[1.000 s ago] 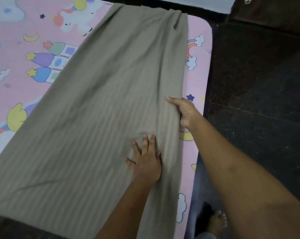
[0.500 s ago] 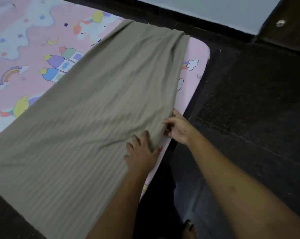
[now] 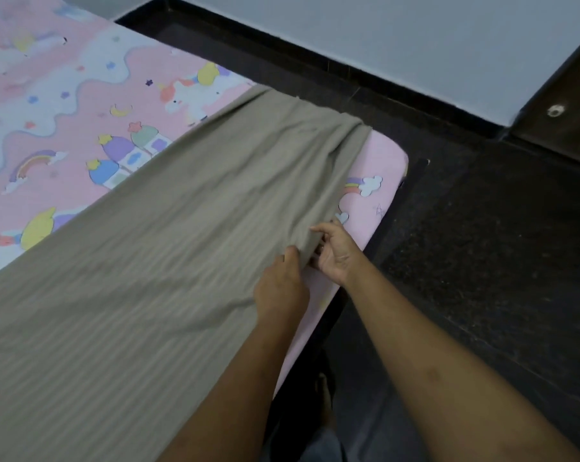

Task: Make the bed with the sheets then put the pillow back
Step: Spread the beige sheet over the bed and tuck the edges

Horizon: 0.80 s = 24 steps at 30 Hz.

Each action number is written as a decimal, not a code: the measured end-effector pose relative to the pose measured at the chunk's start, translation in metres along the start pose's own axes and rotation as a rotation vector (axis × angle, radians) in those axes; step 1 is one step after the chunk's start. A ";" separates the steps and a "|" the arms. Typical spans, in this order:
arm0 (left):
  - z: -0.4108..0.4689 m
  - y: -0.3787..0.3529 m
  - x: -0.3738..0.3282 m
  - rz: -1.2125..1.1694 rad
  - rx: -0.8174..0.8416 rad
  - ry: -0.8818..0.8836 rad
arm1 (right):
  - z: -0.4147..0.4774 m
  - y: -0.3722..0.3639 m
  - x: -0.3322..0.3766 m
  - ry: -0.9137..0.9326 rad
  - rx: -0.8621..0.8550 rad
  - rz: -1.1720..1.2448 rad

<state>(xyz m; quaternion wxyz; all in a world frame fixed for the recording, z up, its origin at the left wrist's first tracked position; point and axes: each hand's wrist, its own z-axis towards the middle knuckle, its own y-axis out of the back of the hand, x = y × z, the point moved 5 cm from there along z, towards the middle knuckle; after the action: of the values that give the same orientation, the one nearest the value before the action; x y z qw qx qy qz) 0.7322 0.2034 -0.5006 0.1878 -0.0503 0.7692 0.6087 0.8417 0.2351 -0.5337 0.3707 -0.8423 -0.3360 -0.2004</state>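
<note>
both hands pinch the right edge of the taupe sheet (image 3: 155, 261), left hand (image 3: 282, 288) just beside right hand (image 3: 337, 253), sheet's long axis running diagonally up-right across the pink mattress (image 3: 382, 168), bulk lying left of the fingers.

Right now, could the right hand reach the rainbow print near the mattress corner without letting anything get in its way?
Probably yes. The right hand sits at the grey sheet's edge, and the rainbow print lies uncovered just beyond it on the pink mattress cover, with nothing between them.

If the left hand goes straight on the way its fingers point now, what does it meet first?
Probably the right hand: the left hand points up-right along the bunched taupe sheet edge both hands pinch. Depth is unclear.
</note>
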 end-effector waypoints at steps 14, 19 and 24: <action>0.171 -0.020 -0.039 -0.428 0.543 0.109 | 0.171 0.019 0.129 0.048 -0.263 -0.034; 0.219 -0.001 -0.056 -0.658 0.311 0.151 | 0.208 0.018 0.156 0.013 -0.232 -0.036; 0.247 0.001 -0.061 -0.731 0.201 0.206 | 0.239 0.016 0.181 -0.028 -0.154 -0.002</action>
<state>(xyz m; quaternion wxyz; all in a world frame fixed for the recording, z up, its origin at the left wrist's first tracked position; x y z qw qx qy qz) 0.8449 0.4308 -0.5249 0.3180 -0.3630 0.7712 0.4153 0.9999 0.4842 -0.5887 0.2998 -0.8707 -0.3256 -0.2145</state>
